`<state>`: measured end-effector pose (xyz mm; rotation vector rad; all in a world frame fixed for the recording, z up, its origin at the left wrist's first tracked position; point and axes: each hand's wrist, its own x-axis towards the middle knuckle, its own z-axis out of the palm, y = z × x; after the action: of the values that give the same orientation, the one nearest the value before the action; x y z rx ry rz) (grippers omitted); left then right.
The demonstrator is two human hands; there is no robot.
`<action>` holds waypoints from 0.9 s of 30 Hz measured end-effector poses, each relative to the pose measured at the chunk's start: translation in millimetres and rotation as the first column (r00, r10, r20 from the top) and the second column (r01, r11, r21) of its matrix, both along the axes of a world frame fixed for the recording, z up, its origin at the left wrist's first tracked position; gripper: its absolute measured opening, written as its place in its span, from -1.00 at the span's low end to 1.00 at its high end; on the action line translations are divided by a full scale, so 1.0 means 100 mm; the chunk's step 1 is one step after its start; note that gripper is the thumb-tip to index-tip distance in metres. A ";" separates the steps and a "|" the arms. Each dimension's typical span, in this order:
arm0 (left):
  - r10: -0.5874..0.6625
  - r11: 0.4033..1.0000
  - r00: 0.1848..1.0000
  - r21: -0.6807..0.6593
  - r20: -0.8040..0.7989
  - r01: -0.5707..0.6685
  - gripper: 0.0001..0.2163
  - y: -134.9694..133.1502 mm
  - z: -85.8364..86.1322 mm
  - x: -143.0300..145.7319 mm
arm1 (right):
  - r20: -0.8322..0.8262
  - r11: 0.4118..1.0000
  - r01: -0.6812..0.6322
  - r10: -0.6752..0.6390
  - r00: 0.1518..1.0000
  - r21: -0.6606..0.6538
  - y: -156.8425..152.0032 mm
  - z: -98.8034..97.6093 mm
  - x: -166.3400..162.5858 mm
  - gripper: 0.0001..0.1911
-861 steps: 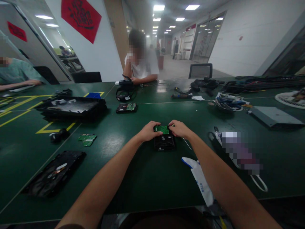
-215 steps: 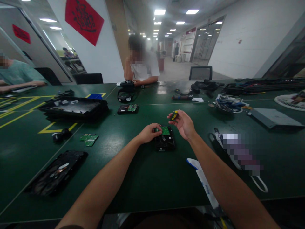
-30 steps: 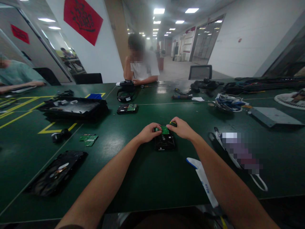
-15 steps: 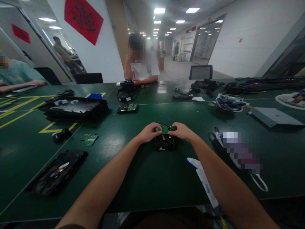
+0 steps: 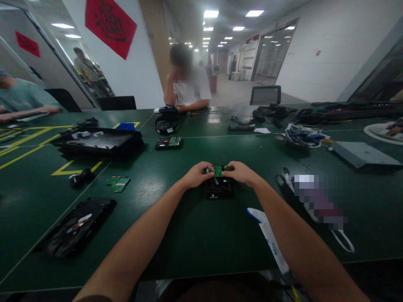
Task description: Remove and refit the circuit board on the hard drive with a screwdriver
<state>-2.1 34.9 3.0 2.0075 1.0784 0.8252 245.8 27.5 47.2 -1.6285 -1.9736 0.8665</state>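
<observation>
A black hard drive (image 5: 218,188) lies in front of me, its green circuit board (image 5: 218,170) showing at the far end. My left hand (image 5: 199,175) grips the drive's left side, thumb and fingers closed near the board's edge. On the other side my right hand (image 5: 239,173) is closed around a dark and yellow handle, seemingly a screwdriver (image 5: 229,168). Its fingertips are at the right edge of the board. The tool's tip is hidden by the hand and too small to make out.
To the left are an opened hard drive (image 5: 78,226), a loose circuit board (image 5: 118,183) and black trays (image 5: 97,140). Another hard drive (image 5: 169,142) lies farther back. Bundled cables (image 5: 304,136) and a grey metal box (image 5: 365,155) stand right. A person (image 5: 189,90) sits opposite.
My hands and the hard drive have stayed almost in place. In the background at left, a standing person has shifted slightly to the right.
</observation>
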 end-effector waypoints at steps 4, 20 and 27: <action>0.000 1.000 1.000 -0.021 -0.014 0.000 -0.84 0.01 0.01 0.00 | -0.161 0.978 0.144 -0.119 0.980 0.150 0.06 0.03 0.03 -0.78; -0.009 1.000 1.000 -0.017 -0.013 0.008 -0.80 0.06 -0.07 -0.03 | -0.784 0.934 0.257 0.038 0.619 0.249 0.03 0.14 -0.13 -0.52; -0.043 0.998 0.999 -0.052 0.026 0.044 -0.80 0.04 -0.04 -0.04 | -0.870 0.967 0.168 0.090 0.484 0.194 0.04 0.09 -0.18 -0.57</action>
<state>-6.1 39.3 -1.4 1.9650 1.0287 0.7890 228.1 31.5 56.2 -0.7578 -1.1983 1.0750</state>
